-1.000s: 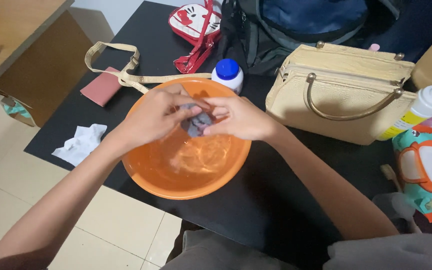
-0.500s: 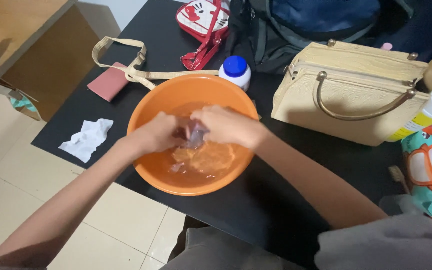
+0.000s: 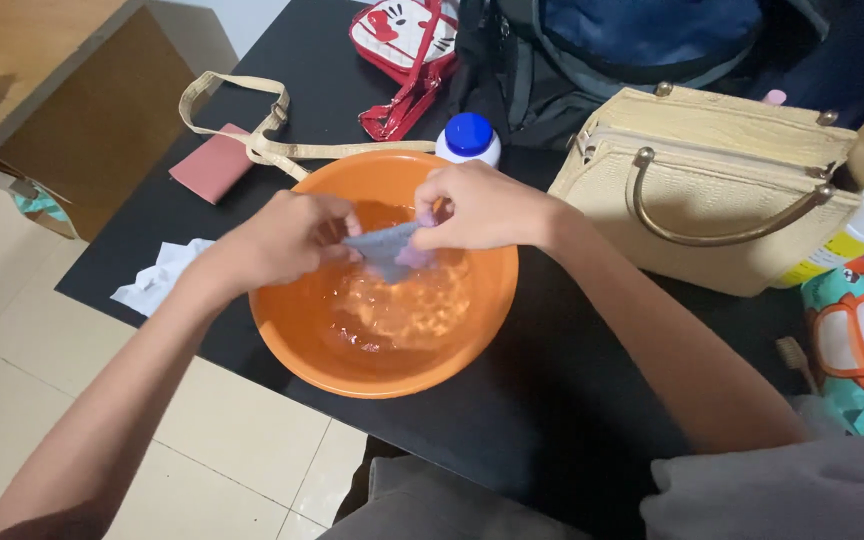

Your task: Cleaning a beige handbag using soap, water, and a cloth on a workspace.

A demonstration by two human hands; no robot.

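Note:
An orange bowl (image 3: 297, 345) holding water stands near the front edge of a black table (image 3: 572, 390). Both hands are above it. My left hand (image 3: 277, 240) and my right hand (image 3: 477, 208) each pinch an end of a small grey wet cloth (image 3: 384, 248), stretched between them just over the water.
Behind the bowl stands a white bottle with a blue cap (image 3: 469, 138). A cream handbag (image 3: 712, 190) is at the right, a dark backpack (image 3: 592, 50) and a red-and-white pouch (image 3: 397, 50) at the back. A beige strap (image 3: 252, 140), pink card (image 3: 210, 165) and crumpled tissue (image 3: 157, 280) lie left.
The hands dipped the cloth into the water, then lifted it out and pulled it flat between them.

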